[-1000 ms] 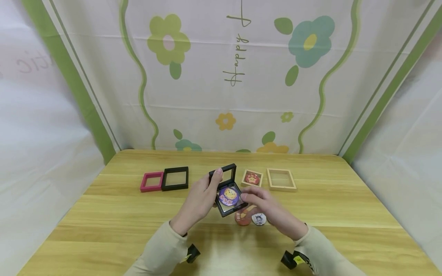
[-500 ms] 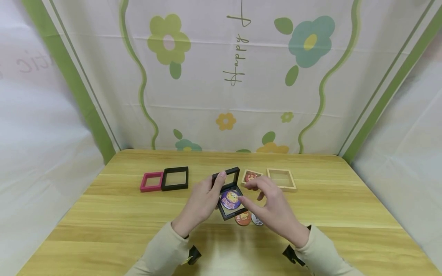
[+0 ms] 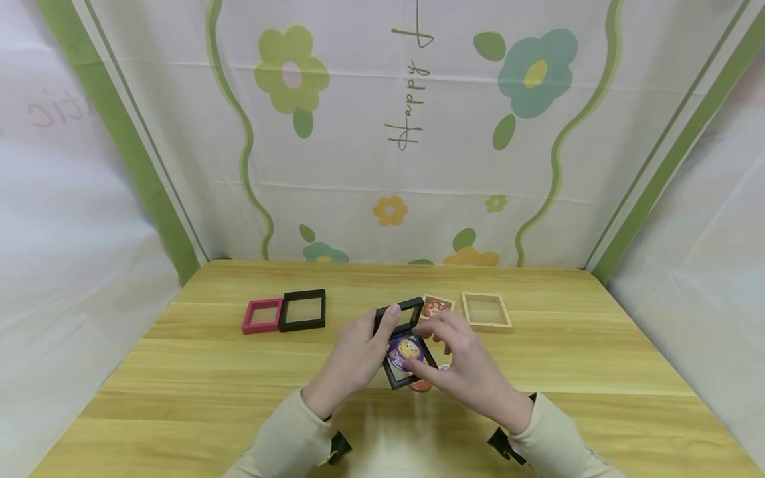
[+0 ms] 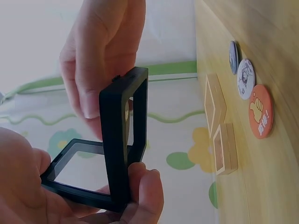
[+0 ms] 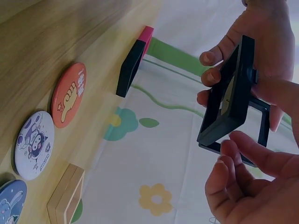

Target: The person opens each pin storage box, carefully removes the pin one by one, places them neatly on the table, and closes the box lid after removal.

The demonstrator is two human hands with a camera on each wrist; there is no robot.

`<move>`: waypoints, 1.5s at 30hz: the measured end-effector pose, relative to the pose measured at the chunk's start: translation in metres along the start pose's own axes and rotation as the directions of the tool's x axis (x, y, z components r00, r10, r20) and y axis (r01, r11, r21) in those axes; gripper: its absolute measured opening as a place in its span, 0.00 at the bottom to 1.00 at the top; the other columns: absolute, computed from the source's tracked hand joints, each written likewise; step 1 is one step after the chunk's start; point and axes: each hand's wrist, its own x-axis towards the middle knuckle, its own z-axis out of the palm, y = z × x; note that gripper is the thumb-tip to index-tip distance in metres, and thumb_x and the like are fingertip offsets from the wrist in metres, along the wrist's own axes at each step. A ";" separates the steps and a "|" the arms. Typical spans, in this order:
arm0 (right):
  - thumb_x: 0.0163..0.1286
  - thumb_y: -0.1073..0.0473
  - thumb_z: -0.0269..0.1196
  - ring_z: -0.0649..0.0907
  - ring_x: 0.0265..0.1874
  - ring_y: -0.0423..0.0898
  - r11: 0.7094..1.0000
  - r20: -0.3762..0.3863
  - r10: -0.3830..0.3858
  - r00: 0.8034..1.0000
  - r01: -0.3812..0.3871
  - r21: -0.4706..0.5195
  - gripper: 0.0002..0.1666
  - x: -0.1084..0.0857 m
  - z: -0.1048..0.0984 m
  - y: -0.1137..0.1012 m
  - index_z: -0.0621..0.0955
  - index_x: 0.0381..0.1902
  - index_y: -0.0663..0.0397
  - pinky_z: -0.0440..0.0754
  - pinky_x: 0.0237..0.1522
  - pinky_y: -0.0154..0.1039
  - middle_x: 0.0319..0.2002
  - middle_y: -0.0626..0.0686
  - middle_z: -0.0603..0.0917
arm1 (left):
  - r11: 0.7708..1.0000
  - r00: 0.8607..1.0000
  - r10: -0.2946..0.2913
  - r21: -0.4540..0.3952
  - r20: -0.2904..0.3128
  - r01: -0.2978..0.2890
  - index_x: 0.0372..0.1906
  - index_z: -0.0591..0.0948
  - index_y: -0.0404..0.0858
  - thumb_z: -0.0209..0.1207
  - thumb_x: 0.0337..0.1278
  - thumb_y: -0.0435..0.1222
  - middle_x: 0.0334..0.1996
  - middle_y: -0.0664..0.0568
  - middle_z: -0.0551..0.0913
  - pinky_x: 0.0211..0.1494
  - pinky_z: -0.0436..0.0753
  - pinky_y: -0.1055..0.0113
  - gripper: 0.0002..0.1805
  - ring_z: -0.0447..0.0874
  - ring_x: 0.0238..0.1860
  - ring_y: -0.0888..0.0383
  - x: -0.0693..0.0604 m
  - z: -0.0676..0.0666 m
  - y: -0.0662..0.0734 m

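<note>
My left hand (image 3: 352,355) grips a hinged black display frame (image 3: 396,382), its two halves spread apart above the table. A round purple button badge (image 3: 397,360) with a yellow cartoon figure lies on the clear film of the lower half. The thumb of my right hand (image 3: 469,365) touches the badge, while its other fingers bend loosely by the frame's right side. In the left wrist view the frame (image 4: 114,135) stands edge-on, hiding most of the badge. Below the hands lie an orange badge (image 5: 68,95), a white badge (image 5: 34,145) and a blue badge (image 5: 12,203).
On the left of the wooden table (image 3: 179,398) a pink frame (image 3: 246,318) sits against a larger black frame (image 3: 303,293). Farther right are a small light wood-coloured frame (image 3: 452,304) with a red badge (image 3: 433,307) inside and a larger wood-coloured frame (image 3: 487,326). A printed curtain (image 3: 358,153) hangs behind.
The held frame has shifted slightly right and toward the body. My right hand lifted a little from the frame's right edge, then its thumb came onto the badge.
</note>
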 end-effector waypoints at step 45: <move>0.73 0.62 0.61 0.85 0.32 0.61 0.559 0.361 0.503 0.785 -0.614 0.557 0.14 0.008 -0.018 0.016 0.74 0.44 0.71 0.85 0.36 0.52 0.38 0.67 0.81 | 0.999 0.997 -0.047 0.008 -0.059 0.047 0.28 0.72 0.37 0.39 0.67 0.67 0.16 0.49 0.75 0.20 0.67 0.64 0.36 0.67 0.14 0.55 0.004 -0.036 -0.037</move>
